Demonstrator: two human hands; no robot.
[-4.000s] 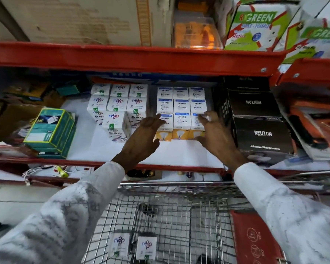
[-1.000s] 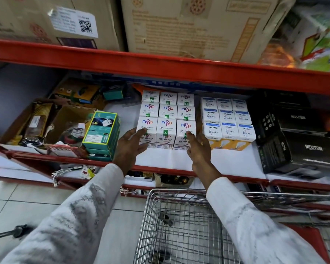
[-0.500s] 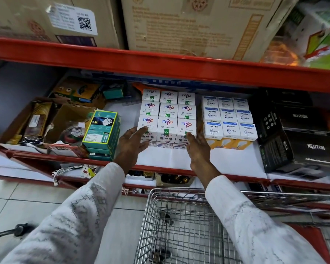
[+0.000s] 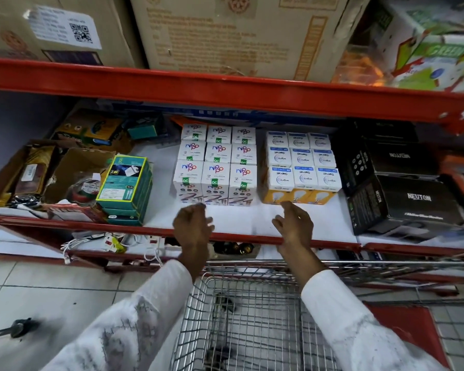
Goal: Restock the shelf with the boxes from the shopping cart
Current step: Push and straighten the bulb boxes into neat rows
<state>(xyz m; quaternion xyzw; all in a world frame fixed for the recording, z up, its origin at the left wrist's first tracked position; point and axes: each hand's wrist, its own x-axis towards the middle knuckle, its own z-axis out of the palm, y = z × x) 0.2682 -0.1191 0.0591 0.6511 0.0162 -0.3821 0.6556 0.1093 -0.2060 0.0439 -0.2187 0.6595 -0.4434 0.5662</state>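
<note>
Half a second ago our hands were pressed against the two sides of the white box block [image 4: 217,162], squaring it up; now we have drawn both back to the shelf's front edge [image 4: 156,231], the left hand [image 4: 193,226] just in front of the block's front row and the right hand [image 4: 295,223] just in front of the blue-and-white box block [image 4: 302,167]; each grip is loosely curled, fingers half spread, with nothing in it and touching no box; we judge from this that the tidying of the white block is finished and that the hands are free to go down to the shopping cart [image 4: 252,317] for whatever is left; the part of the wire basket we can see holds no box that we can make out, though its near end lies under our sleeves, so we cannot tell whether the restocking is complete; counted from above, the white block shows nine boxes, three across and three deep, standing near the middle of the shelf; the blue-and-white block to its right shows nine more in the same three-by-three order, with a narrow gap between the two blocks; further right, toward the shelf's right end, we count two black boxes [image 4: 402,199] clearly, with more dark ones behind too dim to number; near the left front edge stands a stack of green boxes [image 4: 126,183], at least three high.
</note>
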